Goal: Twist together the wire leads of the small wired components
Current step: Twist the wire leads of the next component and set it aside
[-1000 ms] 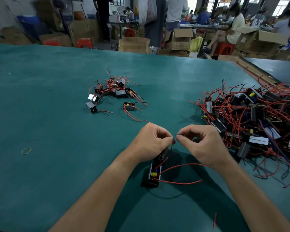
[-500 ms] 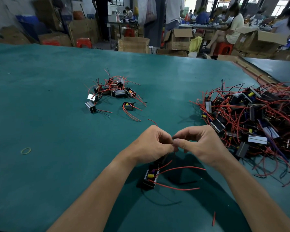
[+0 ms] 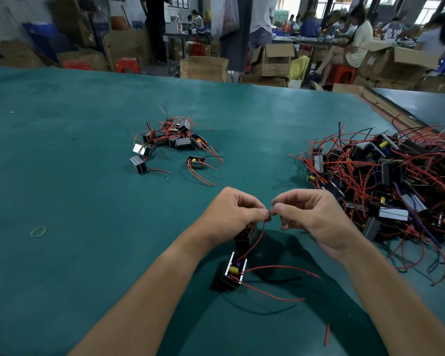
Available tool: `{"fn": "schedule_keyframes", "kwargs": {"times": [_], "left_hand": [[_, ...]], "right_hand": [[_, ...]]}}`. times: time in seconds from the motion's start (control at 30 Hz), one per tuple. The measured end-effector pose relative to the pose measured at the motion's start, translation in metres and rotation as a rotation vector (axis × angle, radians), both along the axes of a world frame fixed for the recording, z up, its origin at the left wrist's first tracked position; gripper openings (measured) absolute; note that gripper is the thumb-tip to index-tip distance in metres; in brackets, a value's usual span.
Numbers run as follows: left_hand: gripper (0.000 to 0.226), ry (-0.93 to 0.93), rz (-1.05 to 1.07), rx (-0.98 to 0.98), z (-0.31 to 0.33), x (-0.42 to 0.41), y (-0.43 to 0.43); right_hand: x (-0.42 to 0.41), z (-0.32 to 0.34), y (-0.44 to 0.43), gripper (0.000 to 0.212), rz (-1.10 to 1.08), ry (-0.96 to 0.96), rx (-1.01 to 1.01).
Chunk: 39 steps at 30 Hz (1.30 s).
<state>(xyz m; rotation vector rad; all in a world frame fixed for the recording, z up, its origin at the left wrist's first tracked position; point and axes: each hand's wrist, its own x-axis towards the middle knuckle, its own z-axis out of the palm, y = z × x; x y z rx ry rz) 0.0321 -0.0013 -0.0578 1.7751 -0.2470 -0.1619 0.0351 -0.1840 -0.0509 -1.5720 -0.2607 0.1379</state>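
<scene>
My left hand [image 3: 233, 213] and my right hand [image 3: 311, 217] meet fingertip to fingertip above the green table, both pinching the ends of thin wire leads [image 3: 269, 214]. A red lead [image 3: 257, 240] runs down from the pinch to a small black boxed component [image 3: 233, 272] with a yellow part inside, which hangs or rests just below my left wrist. A second black component [image 3: 247, 235] sits under my left palm, mostly hidden. Two more red leads trail right from the lower component.
A small heap of wired components [image 3: 172, 140] lies at the table's middle left. A large tangled pile of components [image 3: 385, 181] fills the right side. A yellow rubber band [image 3: 38, 231] lies at left, a red wire scrap [image 3: 326, 335] near my right forearm. Boxes and seated people are beyond the table.
My fingertips stayed together at the lead ends and shifted slightly. The red lead now runs straighter down to the lower component, which has turned a little.
</scene>
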Motion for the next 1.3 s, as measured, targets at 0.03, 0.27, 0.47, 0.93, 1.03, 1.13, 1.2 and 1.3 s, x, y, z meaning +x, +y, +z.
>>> {"fn": "schedule_keyframes", "kwargs": {"times": [0.03, 0.27, 0.47, 0.93, 1.03, 1.13, 1.2, 1.3], "left_hand": [[0.022, 0.022, -0.009, -0.026, 0.001, 0.000, 0.000], [0.022, 0.045, 0.009, -0.019, 0.004, -0.001, 0.000], [0.017, -0.014, 0.050, 0.042, 0.001, -0.004, -0.002], [0.011, -0.656, 0.116, 0.408, -0.011, -0.002, -0.005], [0.015, -0.389, 0.107, 0.210, -0.006, 0.001, -0.004], [0.022, -0.202, 0.059, 0.087, -0.002, 0.001, -0.001], [0.023, -0.167, 0.049, 0.060, 0.000, 0.000, -0.001], [0.021, -0.160, 0.069, 0.035, 0.000, -0.001, -0.002]], "right_hand": [[0.000, 0.000, -0.001, 0.018, 0.004, -0.022, -0.003], [0.001, -0.003, 0.002, 0.016, -0.065, -0.205, -0.180], [0.004, -0.007, 0.003, 0.016, -0.071, -0.159, -0.192], [0.003, 0.004, -0.006, 0.028, 0.089, 0.378, -0.129], [0.000, 0.006, -0.005, 0.023, 0.057, 0.179, -0.091], [-0.002, 0.006, -0.005, 0.020, 0.059, 0.040, -0.042], [-0.002, 0.005, -0.005, 0.019, 0.025, -0.010, -0.063], [-0.001, 0.003, -0.002, 0.019, -0.031, -0.047, -0.098]]}}
